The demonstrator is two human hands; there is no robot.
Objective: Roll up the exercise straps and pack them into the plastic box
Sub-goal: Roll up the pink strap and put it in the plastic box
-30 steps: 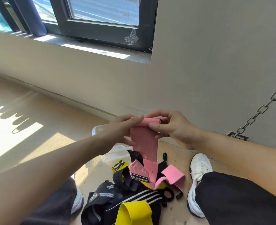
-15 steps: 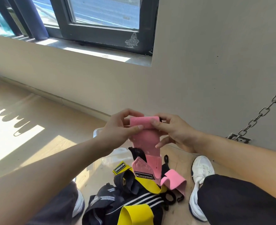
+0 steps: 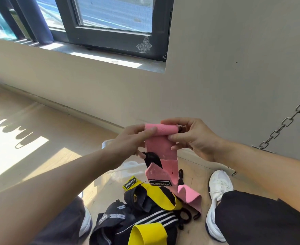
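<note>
Two hands are working here, the left hand and the right hand, and together they are holding one pink strap; a second pink piece is lying on the floor, possibly part of that same strap. Two yellow pieces are showing, the upper yellow strap and the lower yellow strap, while the black straps are tangling too thickly to count. One plastic box, two white shoes, the right shoe and the left shoe, one chain and one window are also showing.
</note>
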